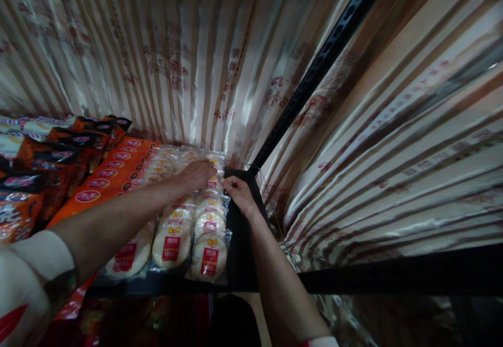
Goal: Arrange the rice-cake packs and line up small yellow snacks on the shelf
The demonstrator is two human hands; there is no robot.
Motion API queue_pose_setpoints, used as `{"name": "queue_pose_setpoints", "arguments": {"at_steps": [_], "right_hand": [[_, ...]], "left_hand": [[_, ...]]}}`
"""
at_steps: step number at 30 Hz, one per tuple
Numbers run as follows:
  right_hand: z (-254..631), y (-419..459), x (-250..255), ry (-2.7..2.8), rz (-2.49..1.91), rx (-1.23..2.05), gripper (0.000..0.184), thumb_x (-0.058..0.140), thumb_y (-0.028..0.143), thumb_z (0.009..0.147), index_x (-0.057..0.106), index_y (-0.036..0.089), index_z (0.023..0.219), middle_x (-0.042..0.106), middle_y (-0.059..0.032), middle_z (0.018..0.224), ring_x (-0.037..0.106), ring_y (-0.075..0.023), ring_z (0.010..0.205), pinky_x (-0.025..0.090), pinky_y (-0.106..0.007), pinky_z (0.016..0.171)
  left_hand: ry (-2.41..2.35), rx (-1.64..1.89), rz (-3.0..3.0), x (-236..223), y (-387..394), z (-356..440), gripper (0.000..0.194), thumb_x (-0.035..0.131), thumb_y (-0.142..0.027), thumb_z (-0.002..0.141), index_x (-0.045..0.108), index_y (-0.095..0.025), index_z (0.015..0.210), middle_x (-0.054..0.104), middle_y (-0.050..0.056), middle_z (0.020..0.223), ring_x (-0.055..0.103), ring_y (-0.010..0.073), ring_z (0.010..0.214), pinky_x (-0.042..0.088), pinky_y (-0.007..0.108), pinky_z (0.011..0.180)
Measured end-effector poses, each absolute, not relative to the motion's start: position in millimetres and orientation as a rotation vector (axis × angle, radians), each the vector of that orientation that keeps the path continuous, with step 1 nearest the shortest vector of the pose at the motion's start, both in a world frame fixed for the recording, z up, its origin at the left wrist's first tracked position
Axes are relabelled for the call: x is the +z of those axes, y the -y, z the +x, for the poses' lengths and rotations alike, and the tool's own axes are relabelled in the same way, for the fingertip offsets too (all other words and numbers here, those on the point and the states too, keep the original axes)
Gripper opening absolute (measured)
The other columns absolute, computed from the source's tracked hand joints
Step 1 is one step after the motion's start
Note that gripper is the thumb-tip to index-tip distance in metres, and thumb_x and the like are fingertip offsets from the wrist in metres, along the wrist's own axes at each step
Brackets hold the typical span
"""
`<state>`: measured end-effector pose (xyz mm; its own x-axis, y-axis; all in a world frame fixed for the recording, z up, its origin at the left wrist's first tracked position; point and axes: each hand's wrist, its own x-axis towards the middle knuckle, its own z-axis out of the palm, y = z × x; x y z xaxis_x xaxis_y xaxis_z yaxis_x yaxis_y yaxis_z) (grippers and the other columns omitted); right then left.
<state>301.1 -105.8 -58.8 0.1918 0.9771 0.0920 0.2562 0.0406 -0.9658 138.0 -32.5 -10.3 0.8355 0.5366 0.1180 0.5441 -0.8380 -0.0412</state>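
Clear packets of round white rice crackers [211,224] with red labels lie overlapped in rows on a black shelf [242,255]. My left hand [197,174] reaches across the rows, its fingers bent down on a rice cracker packet [212,181] near the far end of the rightmost row. My right hand [239,192] is at the right side of that row, with thumb and forefinger pinched at the packet's edge. The fingertips of my left hand are partly hidden, and the picture is dim.
Left of the crackers lies a row of orange packets [98,183], then black-and-orange snack bags [58,161]. A black slotted post [310,82] rises from the shelf's back corner. Pleated printed curtains [188,58] hang behind and on the right. A thin wire [274,208] runs beside the post.
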Motion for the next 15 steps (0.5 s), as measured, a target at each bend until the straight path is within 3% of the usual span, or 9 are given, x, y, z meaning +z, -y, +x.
{"name": "queue_pose_setpoints", "arguments": {"at_steps": [8, 15], "right_hand": [[301.4, 104.0, -60.6, 1.229, -1.382, 1.011, 0.039, 0.075, 0.052, 0.055, 0.058, 0.018, 0.063, 0.056, 0.0056, 0.058, 0.045, -0.0073, 0.053, 0.037, -0.022, 0.055], [300.0, 103.1, -60.3, 1.260, -1.403, 0.968, 0.036, 0.072, 0.051, 0.057, 0.057, 0.019, 0.062, 0.054, 0.0053, 0.056, 0.044, -0.0077, 0.053, 0.037, -0.022, 0.055]], "left_hand": [[0.900, -0.163, -2.924, -6.5, 35.4, 138.0, 0.012, 0.054, -0.010, 0.080, 0.065, -0.015, 0.080, 0.067, 0.006, 0.084, 0.060, 0.0158, 0.085, 0.048, 0.025, 0.077], [0.935, -0.193, -2.933, -6.7, 37.5, 136.6, 0.014, 0.053, -0.011, 0.081, 0.066, -0.015, 0.078, 0.067, 0.008, 0.086, 0.060, 0.0182, 0.086, 0.048, 0.028, 0.076]]}}
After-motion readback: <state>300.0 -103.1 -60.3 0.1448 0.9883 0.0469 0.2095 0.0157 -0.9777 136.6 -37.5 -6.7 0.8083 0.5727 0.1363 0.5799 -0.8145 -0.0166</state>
